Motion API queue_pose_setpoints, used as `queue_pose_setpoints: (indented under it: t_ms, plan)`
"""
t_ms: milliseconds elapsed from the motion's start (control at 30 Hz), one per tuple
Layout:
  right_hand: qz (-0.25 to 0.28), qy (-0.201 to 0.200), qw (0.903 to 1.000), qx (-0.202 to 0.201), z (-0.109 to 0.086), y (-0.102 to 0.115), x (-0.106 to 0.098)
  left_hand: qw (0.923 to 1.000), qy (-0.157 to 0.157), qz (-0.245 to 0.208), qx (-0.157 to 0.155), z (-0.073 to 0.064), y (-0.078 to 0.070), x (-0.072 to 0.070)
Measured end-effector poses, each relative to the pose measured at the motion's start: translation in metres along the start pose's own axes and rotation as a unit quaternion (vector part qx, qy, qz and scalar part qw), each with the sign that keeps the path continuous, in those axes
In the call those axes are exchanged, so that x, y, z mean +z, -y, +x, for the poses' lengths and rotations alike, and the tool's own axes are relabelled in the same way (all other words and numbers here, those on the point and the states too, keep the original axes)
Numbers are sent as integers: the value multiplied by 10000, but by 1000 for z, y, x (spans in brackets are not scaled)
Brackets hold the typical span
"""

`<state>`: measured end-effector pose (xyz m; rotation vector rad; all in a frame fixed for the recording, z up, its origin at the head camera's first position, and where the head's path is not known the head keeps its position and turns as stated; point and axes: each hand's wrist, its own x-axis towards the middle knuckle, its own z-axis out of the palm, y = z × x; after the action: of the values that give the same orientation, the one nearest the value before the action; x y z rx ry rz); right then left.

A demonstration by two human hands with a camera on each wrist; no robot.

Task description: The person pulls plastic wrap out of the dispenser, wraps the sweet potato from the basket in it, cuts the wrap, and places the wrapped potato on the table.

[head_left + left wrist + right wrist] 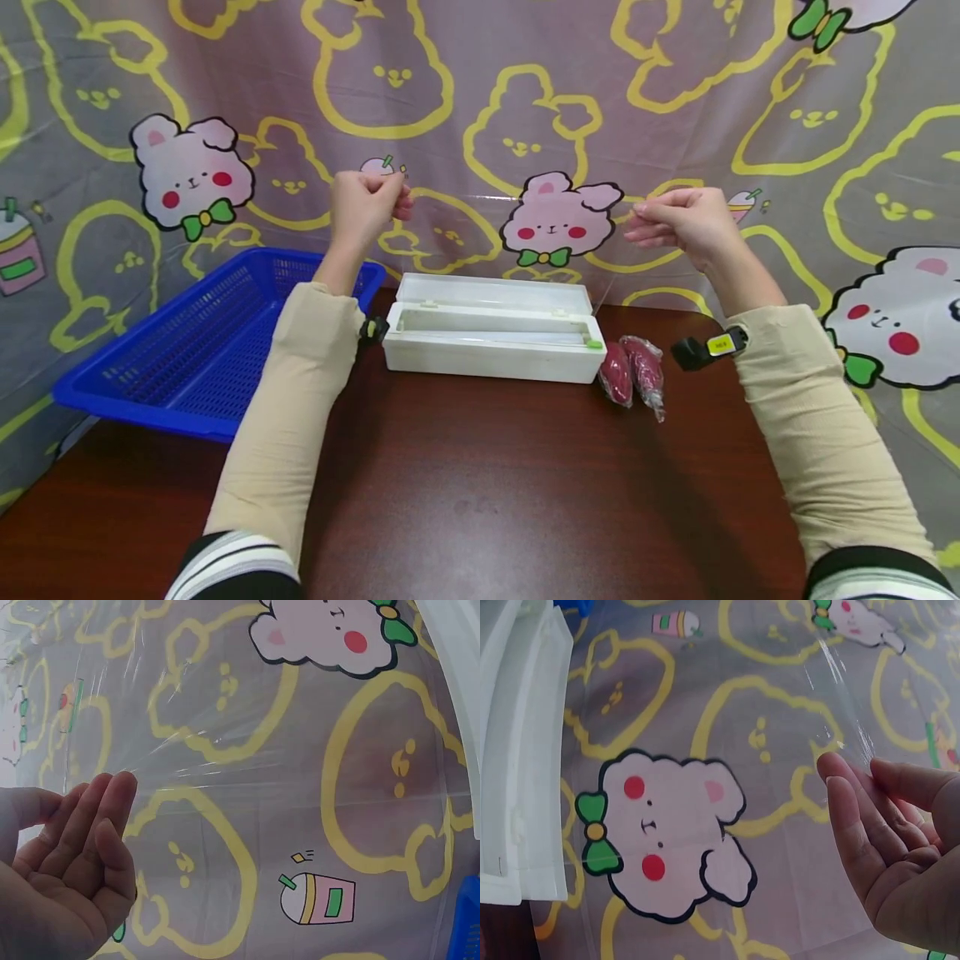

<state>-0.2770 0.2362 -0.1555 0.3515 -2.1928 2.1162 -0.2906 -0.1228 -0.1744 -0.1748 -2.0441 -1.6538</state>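
Note:
A thin clear sheet of cling film (180,742) stretches between both raised hands, its shiny creases fanning out from the fingertips. My left hand (367,204) pinches one side between thumb and fingers. With the thumb against the fingers, my right hand (686,223) pinches the other side; creases in the film (866,742) meet there in the right wrist view. Below and between the hands, a long white cling film box (491,360) sits on the table with its lid tipped back. A white roll lies inside, and a small green piece shows at the box's right end.
Two reddish-purple oblong things in clear wrap (617,375) lie against the box's right end. A blue perforated basket (195,422) stands at the left, partly behind the left forearm. A patterned curtain (465,50) hangs behind the dark wooden table (480,500).

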Motion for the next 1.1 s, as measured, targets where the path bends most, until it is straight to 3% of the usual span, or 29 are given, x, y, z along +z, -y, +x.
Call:
queue_pose_setpoints:
  t_ms: [167, 367, 600, 733, 933, 1100]
  plan:
    - [-283, 80, 9988, -384, -18, -8, 1, 9993, 43, -2, 384, -19, 7, -5]
    - [-177, 123, 9977, -639, -47, -20, -1, 9960, 140, 57, 885, -50, 9, -11]
    - [-401, 320, 9951, -849, -79, -29, -3, 9926, 250, -24, 1184, -79, 6, -18]
    - [-522, 436, 9925, -1020, -95, -37, -2, 9893, 331, 436, 1354, -93, 6, -24]
    - [-1389, 372, 9844, -1013, -117, -48, -1, 9713, 598, 1580, 1673, -116, 5, -38]
    - [-1820, 451, 9774, -974, -134, -58, -2, 9528, 847, 2082, 2039, -137, 4, -44]
